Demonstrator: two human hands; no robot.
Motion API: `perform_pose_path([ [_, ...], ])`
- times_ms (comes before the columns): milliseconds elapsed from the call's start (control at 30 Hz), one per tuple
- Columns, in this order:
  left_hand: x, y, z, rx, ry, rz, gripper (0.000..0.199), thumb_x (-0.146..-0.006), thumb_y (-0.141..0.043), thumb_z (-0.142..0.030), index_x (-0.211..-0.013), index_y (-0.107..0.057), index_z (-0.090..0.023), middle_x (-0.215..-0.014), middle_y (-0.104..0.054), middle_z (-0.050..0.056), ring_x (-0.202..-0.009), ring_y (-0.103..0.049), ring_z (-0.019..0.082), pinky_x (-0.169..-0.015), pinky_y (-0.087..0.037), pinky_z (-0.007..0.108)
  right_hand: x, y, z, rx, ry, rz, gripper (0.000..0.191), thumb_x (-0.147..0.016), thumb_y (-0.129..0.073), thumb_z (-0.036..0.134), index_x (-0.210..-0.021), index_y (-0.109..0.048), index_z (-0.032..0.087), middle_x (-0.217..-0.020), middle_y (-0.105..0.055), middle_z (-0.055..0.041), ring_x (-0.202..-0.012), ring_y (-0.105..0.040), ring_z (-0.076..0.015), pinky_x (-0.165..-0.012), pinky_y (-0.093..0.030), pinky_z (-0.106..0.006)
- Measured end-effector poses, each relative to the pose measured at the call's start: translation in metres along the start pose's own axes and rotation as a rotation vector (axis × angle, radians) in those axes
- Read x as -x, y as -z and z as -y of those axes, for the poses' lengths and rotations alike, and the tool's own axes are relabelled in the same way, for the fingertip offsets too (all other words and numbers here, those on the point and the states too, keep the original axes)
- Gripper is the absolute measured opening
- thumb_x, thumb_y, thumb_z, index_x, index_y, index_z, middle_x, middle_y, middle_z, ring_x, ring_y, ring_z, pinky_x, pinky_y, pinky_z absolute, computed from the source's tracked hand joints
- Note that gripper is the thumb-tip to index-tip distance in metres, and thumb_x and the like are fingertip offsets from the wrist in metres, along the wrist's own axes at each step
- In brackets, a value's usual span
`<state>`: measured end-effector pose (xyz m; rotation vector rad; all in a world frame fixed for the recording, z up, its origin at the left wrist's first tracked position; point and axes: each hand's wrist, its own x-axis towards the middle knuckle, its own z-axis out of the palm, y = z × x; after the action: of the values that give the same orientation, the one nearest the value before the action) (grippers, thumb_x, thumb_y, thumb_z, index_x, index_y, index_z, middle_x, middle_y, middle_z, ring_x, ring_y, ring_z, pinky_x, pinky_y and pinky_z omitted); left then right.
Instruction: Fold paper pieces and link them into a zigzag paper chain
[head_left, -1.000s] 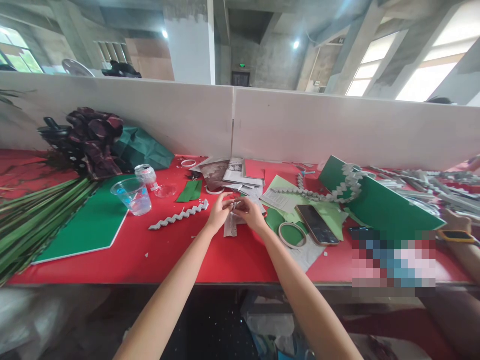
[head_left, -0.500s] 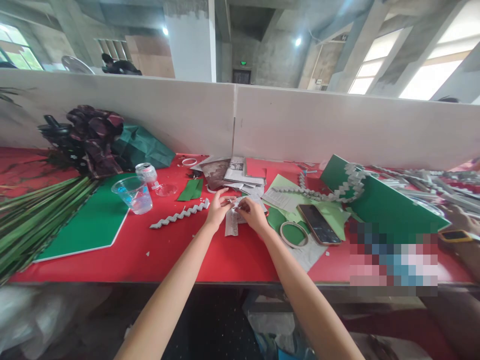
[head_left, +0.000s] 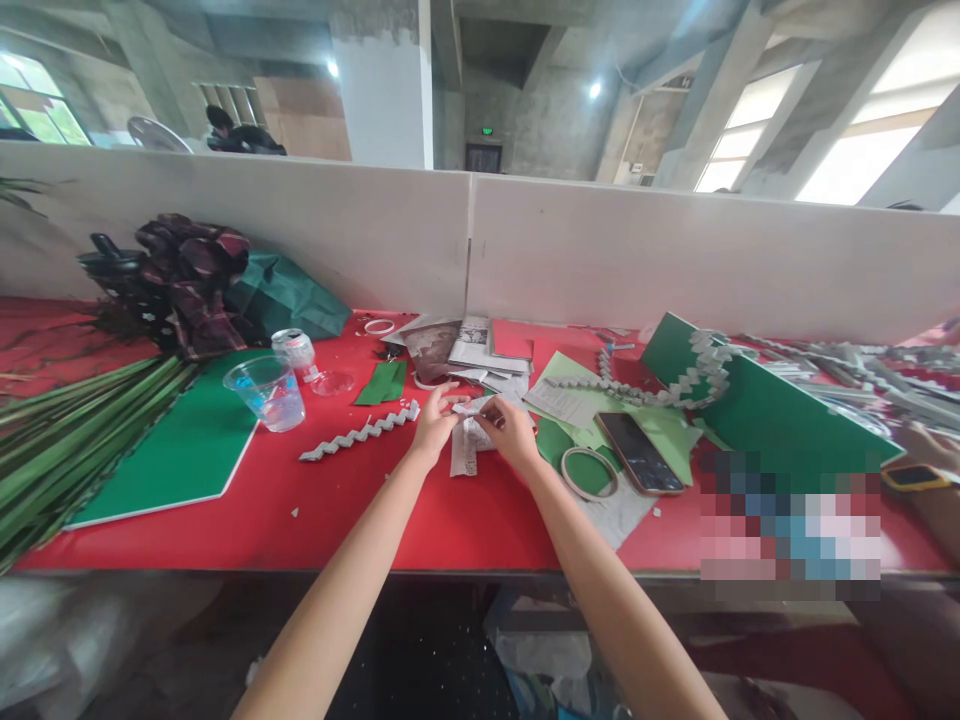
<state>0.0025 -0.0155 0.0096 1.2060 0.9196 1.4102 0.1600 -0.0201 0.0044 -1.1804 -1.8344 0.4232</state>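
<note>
Above the red table, my left hand (head_left: 436, 422) and my right hand (head_left: 508, 424) pinch a small strip of printed paper (head_left: 471, 406) between them. Its exact fold is too small to make out. Under the hands lies another printed paper strip (head_left: 463, 458), pointing toward me. Left of my left hand rests a zigzag chain of folded paper (head_left: 360, 432). A longer zigzag paper chain (head_left: 622, 388) curves away on the right and climbs onto a green board. Behind my hands is a pile of printed paper sheets (head_left: 480, 345).
A phone (head_left: 640, 452) and a tape roll (head_left: 589, 473) lie at right on green paper. A plastic cup (head_left: 266, 395) and a can (head_left: 295, 352) stand at left near long green leaves (head_left: 97, 420). A person's wrist with a watch (head_left: 916, 478) shows at far right.
The paper strip between my fingers now shows wider and flatter, and my right fingers have shifted slightly. The things on the table have stayed in place.
</note>
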Motion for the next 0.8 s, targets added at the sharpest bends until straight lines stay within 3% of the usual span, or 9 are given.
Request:
perform_pose_path([
  [233, 0.0006, -0.0005, 0.0008, 0.03, 0.059, 0.002, 0.055, -0.063, -0.071, -0.019, -0.115, -0.052, -0.02, -0.102, -0.064, 0.006, -0.086, -0.065, 0.019, -0.076, -0.054, 0.036, -0.0006, 0.0028, 0.0054, -0.084, 0.017, 0.041, 0.011, -0.083, -0.056, 0.03, -0.087, -0.059, 0.02, -0.081, -0.068, -0.0031, -0.069, -0.061, -0.0159, -0.065, -0.047, -0.027],
  [433, 0.0007, 0.0, -0.0032, -0.007, 0.032, -0.01, 0.056, -0.061, -0.07, -0.012, -0.114, -0.053, -0.018, -0.099, -0.064, 0.006, -0.089, -0.065, 0.019, -0.079, -0.052, 0.034, -0.0015, 0.0015, 0.0035, -0.033, -0.022, 0.041, 0.007, -0.082, -0.055, 0.027, -0.086, -0.058, 0.021, -0.075, -0.065, -0.0013, -0.065, -0.059, -0.0155, -0.064, -0.046, -0.027],
  [633, -0.0004, 0.0017, -0.0012, -0.055, 0.011, -0.006, 0.053, -0.062, -0.068, -0.013, -0.113, -0.054, -0.019, -0.097, -0.065, 0.006, -0.09, -0.064, 0.019, -0.082, -0.05, 0.034, -0.0008, 0.002, 0.0022, 0.008, -0.038, 0.075, 0.021, -0.081, -0.056, 0.026, -0.101, -0.059, 0.022, -0.07, -0.061, 0.0009, -0.061, -0.056, -0.0152, -0.06, -0.042, -0.025],
  [800, -0.0014, 0.0025, 0.0013, -0.038, 0.034, -0.004, 0.051, -0.065, -0.068, -0.015, -0.114, -0.054, -0.019, -0.091, -0.067, 0.005, -0.087, -0.065, 0.018, -0.081, -0.051, 0.034, -0.0002, 0.0028, 0.0031, 0.021, -0.01, 0.087, 0.015, -0.083, -0.054, 0.026, -0.097, -0.06, 0.023, -0.069, -0.062, 0.0006, -0.058, -0.054, -0.0152, -0.061, -0.042, -0.025],
])
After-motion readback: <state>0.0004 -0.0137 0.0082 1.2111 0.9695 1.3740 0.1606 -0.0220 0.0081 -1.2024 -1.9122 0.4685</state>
